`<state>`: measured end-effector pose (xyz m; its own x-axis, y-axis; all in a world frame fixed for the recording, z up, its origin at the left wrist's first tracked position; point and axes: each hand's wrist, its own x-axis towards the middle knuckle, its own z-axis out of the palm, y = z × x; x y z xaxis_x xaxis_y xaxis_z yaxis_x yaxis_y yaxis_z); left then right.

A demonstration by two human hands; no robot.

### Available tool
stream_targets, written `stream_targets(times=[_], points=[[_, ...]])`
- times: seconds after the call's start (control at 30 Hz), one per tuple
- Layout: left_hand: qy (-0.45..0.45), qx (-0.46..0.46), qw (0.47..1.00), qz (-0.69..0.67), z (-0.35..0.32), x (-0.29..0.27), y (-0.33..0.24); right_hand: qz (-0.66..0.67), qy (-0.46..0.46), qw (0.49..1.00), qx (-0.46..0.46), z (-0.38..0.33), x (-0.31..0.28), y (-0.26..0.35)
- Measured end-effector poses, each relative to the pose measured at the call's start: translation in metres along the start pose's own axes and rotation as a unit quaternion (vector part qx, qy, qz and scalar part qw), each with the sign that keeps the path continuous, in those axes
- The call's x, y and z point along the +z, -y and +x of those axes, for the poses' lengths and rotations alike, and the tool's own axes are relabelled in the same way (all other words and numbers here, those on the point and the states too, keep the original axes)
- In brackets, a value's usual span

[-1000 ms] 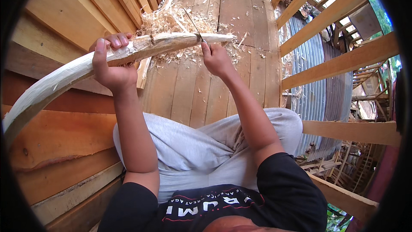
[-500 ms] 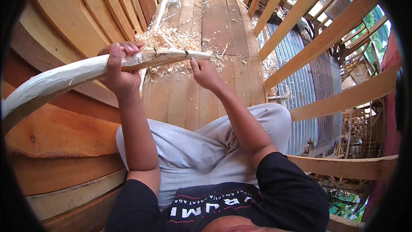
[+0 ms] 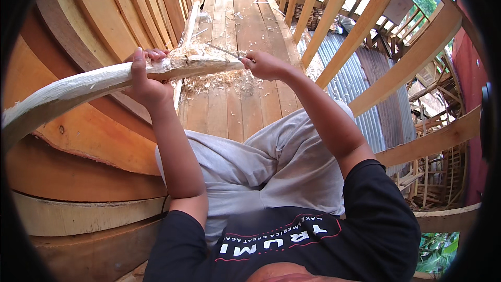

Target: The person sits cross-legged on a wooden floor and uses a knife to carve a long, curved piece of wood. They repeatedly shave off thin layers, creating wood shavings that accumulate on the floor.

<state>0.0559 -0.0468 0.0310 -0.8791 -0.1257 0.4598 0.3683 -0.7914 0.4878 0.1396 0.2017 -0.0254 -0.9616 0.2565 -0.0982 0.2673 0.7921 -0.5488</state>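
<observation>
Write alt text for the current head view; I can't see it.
The left hand grips a long, pale wooden piece while the right hand holds a thin-bladed tool at its right end. Curly shavings litter the plank floor beyond.

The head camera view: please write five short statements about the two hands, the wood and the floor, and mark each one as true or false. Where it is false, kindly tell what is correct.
1. The left hand grips the wooden piece. True.
2. The right hand holds the thin-bladed tool. True.
3. The wooden piece is perfectly straight along its whole length. False: it curves, bending down toward the left side of the picture.
4. The shavings lie scattered on the plank floor. True.
5. The thin-bladed tool is in the left hand. False: it is in the right hand.
</observation>
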Motion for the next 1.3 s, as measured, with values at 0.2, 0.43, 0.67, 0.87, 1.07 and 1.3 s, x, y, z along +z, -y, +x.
stream_targets(times=[0.2,0.43,0.67,0.87,1.07,1.3], points=[[-0.024,0.030,0.999,0.032,-0.004,-0.002,0.017,0.113,0.023,0.990,0.086,-0.005,0.011,-0.024],[0.013,0.040,0.994,0.103,-0.016,0.016,0.045,0.178,0.007,0.973,0.146,0.013,0.052,-0.070],[0.022,0.024,0.992,0.122,-0.023,0.039,0.066,0.198,-0.104,0.954,0.201,0.032,0.100,-0.085],[0.028,0.012,0.987,0.155,-0.026,0.050,0.074,0.204,-0.180,0.953,0.131,0.044,0.076,-0.045],[-0.038,0.014,0.989,0.143,-0.011,0.049,0.083,0.156,-0.154,0.968,0.122,0.041,0.076,-0.050],[0.106,-0.018,0.984,0.141,-0.015,0.072,0.093,0.146,-0.132,0.958,0.206,0.061,0.088,-0.122]])
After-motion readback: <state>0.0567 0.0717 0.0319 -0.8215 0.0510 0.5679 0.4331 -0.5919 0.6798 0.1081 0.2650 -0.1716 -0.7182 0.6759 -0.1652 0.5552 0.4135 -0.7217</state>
